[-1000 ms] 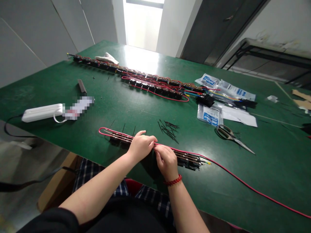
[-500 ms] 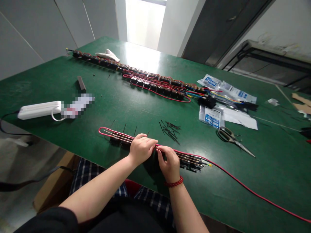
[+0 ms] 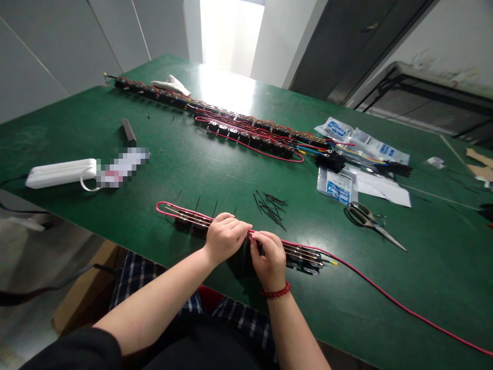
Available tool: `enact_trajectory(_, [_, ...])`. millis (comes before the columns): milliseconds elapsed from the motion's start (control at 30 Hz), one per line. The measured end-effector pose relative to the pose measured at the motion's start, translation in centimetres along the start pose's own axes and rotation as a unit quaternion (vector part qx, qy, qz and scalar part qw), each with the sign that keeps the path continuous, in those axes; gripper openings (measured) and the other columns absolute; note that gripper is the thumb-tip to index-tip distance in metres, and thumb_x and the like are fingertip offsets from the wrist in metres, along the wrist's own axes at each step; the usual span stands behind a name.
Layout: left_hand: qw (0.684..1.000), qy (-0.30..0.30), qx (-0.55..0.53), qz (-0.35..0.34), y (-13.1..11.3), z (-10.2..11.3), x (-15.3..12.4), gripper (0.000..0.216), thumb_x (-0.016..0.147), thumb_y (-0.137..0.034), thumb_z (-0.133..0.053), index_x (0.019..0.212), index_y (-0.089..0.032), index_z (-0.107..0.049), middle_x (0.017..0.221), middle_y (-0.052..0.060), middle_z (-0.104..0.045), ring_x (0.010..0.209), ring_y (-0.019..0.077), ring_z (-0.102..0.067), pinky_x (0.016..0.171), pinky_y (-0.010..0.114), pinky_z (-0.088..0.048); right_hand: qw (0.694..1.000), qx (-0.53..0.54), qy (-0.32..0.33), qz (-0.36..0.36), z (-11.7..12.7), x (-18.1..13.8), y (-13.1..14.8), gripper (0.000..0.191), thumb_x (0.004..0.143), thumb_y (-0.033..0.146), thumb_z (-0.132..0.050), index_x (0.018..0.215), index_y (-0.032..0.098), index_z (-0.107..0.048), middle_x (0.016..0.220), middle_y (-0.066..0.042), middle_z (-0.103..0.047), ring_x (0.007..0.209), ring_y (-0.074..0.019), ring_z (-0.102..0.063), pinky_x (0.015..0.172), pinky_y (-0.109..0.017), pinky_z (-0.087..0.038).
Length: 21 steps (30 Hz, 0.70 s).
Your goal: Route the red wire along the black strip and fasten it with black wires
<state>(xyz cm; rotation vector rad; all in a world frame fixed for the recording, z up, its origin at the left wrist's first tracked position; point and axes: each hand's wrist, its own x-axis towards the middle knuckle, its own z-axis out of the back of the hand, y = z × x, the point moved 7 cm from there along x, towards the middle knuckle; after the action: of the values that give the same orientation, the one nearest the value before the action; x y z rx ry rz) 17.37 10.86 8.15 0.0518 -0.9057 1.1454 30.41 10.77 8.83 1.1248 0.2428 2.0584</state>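
Observation:
A strip of black blocks (image 3: pixel 192 220) with thin metal rods lies along the near edge of the table. A red wire (image 3: pixel 308 245) runs along it, loops round at the left end and trails off to the right. My left hand (image 3: pixel 228 237) is closed over the middle of the strip, fingers on the red wire. Beside it, my right hand (image 3: pixel 270 259) pinches at the wire; whatever is between its fingertips is too small to make out. Several thin black cable ties stick up behind the strip's left half. Loose black cable ties (image 3: pixel 271 208) lie just beyond my hands.
Scissors (image 3: pixel 372 222) rest at the right, near plastic bags (image 3: pixel 338 186). A long wired strip (image 3: pixel 154 93) and a shorter one (image 3: pixel 246 140) cross the far side, with a white cloth (image 3: pixel 173 85). At the left are a white power strip (image 3: pixel 61 173) and a grey bar (image 3: pixel 129 132).
My hands keep nearly the same place and grip on the strip; the fingertips have shifted very slightly. The whole view has moved a little.

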Motion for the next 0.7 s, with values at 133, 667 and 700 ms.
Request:
enact_trajectory(133, [1.000,0.005,-0.009,-0.005,-0.06,0.01,0.06,0.015,0.090,-0.019,-0.057,0.091,-0.026,-0.070,0.088,-0.004,-0.077,0.076,0.0115,-0.069,0.090,0.034,-0.046,1.000,-0.017,-0.013,-0.016,-0.08,-0.04,-0.17,0.014,0.085,0.009,-0.061,0.094,0.021,-0.062,0.086,-0.005,-0.069,0.083,-0.0182,-0.065,0.079,-0.037,-0.056])
enact_trajectory(667, [1.000,0.006,-0.003,-0.022,-0.20,0.21,0.11,0.017,0.089,-0.019,-0.058,0.094,-0.029,-0.071,0.091,-0.005,-0.076,0.074,0.0099,-0.067,0.085,0.032,-0.045,0.999,-0.008,-0.023,-0.030,-0.13,-0.10,-0.46,0.014,0.083,0.010,-0.061,0.094,0.020,-0.064,0.087,-0.005,-0.068,0.084,-0.0185,-0.064,0.077,-0.035,-0.056])
enact_trajectory(700, [1.000,0.007,-0.002,-0.021,-0.18,0.17,0.09,0.017,0.089,-0.020,-0.058,0.094,-0.029,-0.072,0.091,-0.005,-0.076,0.075,0.0101,-0.067,0.085,0.032,-0.045,0.999,-0.007,-0.021,-0.032,-0.16,-0.10,-0.49,0.014,0.084,0.011,-0.061,0.094,0.020,-0.064,0.087,-0.005,-0.068,0.084,-0.0188,-0.064,0.077,-0.036,-0.056])
